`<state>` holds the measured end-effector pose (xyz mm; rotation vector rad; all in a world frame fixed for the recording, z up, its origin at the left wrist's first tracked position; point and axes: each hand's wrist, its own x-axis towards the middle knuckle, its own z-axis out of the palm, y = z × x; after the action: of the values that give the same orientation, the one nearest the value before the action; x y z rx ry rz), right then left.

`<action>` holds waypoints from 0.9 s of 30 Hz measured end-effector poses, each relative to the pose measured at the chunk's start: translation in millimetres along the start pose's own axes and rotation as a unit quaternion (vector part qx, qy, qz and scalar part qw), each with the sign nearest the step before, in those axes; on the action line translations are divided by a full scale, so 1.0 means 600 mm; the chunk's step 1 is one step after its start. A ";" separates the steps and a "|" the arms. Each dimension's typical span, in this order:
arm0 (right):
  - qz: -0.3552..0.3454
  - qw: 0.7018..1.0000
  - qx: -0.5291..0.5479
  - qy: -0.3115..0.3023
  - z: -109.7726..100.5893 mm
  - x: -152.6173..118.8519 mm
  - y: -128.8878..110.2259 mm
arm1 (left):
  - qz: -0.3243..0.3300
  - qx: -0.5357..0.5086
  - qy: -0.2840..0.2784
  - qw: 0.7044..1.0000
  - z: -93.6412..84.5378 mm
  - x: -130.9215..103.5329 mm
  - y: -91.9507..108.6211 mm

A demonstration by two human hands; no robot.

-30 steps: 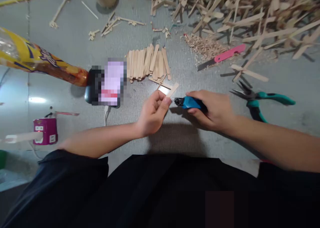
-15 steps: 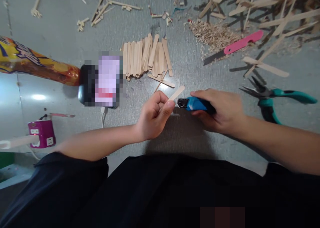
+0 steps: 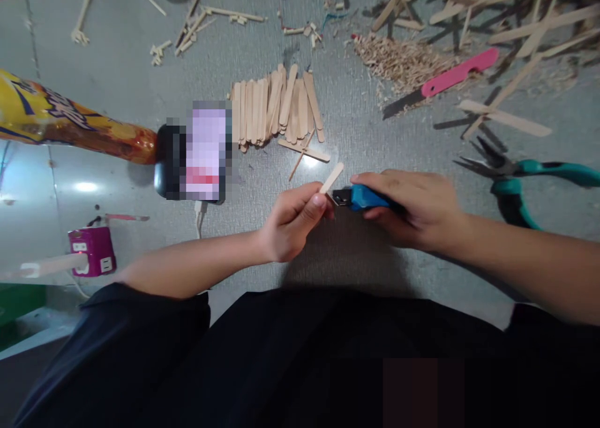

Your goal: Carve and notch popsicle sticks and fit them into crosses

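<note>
While the left hand [image 3: 293, 218] pinched a pale flat wooden stick [image 3: 332, 178], the right hand [image 3: 412, 206] gripped a blue-and-black hand tool [image 3: 370, 197]

Body: stick sat between left thumb and fingers, free end angled up and right. Tool head was just right of the left fingertips; couldn't tell if it touched the stick. Right hand was wrapped around the tool body, thumb and fingers closed.

Labels: yellow-and-orange printed plastic bag [image 3: 60, 109] at left had big dark lettering, word not readable. Phone [image 3: 206, 140] screen was pixelated, no text legible. Purple box-shaped power adapter [image 3: 91, 253] showed no writing I could read.

Around the hands: row of flat wooden sticks [image 3: 267, 109] lay above the left hand, with a crossed stick and thin strip [image 3: 304, 151] just below the row. Pink-handled saw with dark blade [image 3: 450, 78] lay at the edge of a heap of wood shavings [image 3: 403, 59]. Teal-and-black pliers [image 3: 510, 172] lay open, right of the right hand.
</note>
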<state>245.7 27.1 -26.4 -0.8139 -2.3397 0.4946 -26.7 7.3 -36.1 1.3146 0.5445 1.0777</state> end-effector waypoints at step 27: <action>0.022 0.996 0.072 0.040 0.013 -0.007 -0.024 | -0.089 0.008 -0.021 0.996 0.006 0.001 0.008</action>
<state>236.9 12.9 -26.8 -0.8029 -2.1895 0.6289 -24.7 5.5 -30.5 1.2754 0.6276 0.8979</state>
